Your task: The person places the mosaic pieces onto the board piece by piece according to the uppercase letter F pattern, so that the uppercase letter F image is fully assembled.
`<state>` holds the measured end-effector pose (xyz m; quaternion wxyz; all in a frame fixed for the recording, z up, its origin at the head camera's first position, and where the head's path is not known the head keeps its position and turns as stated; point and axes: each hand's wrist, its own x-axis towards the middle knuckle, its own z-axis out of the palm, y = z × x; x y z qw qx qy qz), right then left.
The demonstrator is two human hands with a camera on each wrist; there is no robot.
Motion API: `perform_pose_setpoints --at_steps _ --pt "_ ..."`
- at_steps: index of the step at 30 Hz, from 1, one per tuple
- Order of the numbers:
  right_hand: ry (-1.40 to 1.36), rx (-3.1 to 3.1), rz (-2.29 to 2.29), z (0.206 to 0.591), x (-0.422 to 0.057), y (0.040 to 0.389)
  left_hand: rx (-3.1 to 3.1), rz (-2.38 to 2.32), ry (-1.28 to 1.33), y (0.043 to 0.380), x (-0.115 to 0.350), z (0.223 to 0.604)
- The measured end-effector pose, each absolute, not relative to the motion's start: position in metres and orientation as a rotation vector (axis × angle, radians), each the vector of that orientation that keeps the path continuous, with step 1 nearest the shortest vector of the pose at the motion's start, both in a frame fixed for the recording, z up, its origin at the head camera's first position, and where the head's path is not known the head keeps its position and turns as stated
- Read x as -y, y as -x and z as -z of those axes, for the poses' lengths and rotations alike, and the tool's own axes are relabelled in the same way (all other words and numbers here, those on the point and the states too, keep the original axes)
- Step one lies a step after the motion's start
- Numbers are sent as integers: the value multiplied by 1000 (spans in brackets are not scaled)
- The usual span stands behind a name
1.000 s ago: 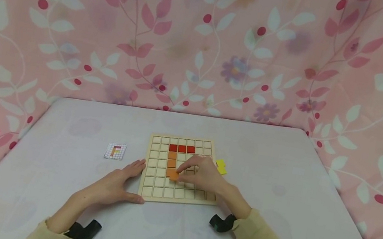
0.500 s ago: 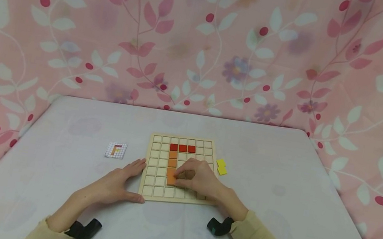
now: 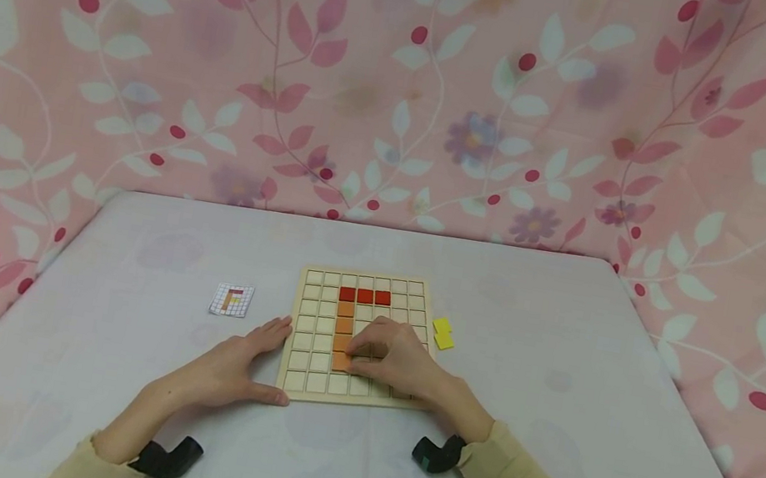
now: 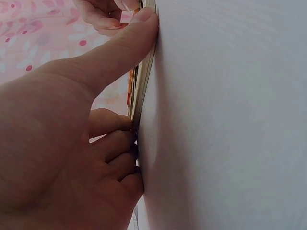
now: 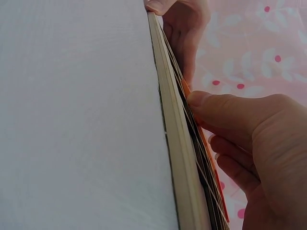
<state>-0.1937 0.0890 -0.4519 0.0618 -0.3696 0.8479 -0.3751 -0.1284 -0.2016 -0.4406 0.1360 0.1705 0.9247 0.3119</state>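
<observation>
A wooden grid board (image 3: 316,384) lies on the table, with a row of red tiles (image 3: 365,296) near its far side. Below the leftmost red one runs a column of orange tiles (image 3: 344,325). My right hand (image 3: 403,358) bends over the board, thumb and forefinger on the lowest orange tile (image 3: 339,362), which sits in line with the column. In the right wrist view the thumb tip (image 5: 199,98) is at that tile's edge. My left hand (image 3: 224,371) rests spread at the board's left side, thumb at the near corner and fingertips along the left edge.
Left of the board lies a small gridded card (image 3: 232,300) printed with a coloured pattern. Two yellow tiles (image 3: 443,333) lie by the board's right edge. A black wrist piece (image 3: 167,457) shows at the left cuff, another (image 3: 438,454) at the right.
The right hand has brought the lowest orange tile slightly toward me and leftward; it now lines up below the others. The left hand keeps its place on the board.
</observation>
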Motion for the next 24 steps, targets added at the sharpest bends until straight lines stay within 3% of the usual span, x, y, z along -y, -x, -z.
perform_pose_setpoints --at_steps 24 --pt "1277 -2565 1162 454 -90 194 -2680 -910 -493 128 201 441"
